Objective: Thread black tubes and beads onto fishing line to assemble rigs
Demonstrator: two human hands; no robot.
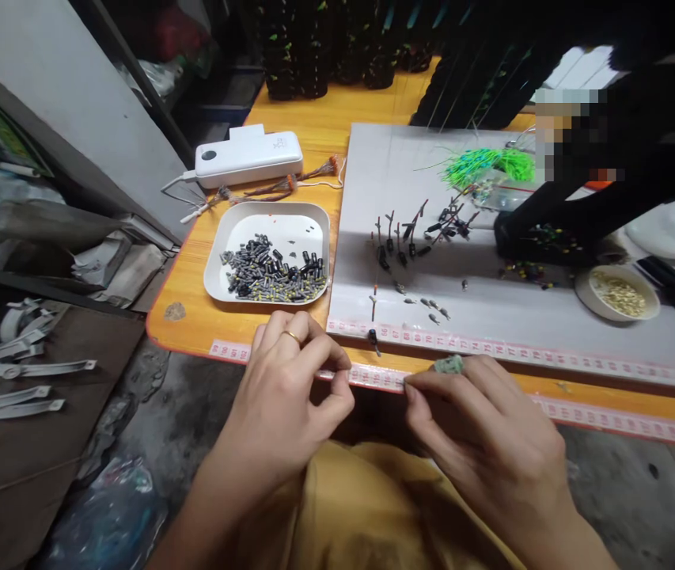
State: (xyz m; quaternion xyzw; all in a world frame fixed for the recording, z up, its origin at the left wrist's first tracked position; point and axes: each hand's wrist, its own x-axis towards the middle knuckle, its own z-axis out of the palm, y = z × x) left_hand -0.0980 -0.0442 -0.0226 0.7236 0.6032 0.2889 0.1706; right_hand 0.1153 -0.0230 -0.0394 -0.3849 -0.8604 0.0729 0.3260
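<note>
My left hand (295, 380), with a gold ring on one finger, is at the table's front edge, thumb and forefinger pinched together. Just right of it, my right hand (485, 419) also pinches thumb and forefinger, and a green wrap (449, 364) shows on one of its fingers. Whatever either pinch holds is too thin or too hidden to make out. Between the hands runs a pink measuring tape (376, 376) stuck along the edge. Beyond them, a small black piece with a thin stem (373, 338) lies at the grey board's (349, 261) front edge.
A white tray (216, 261) of small black and grey pieces stands behind my left hand. Further back is a white power bank (251, 158). The board carries several dark stemmed pieces (413, 233), a green strand bundle (488, 166) and a bowl (586, 293) of gold-coloured bits. A black stand (544, 214) rises right.
</note>
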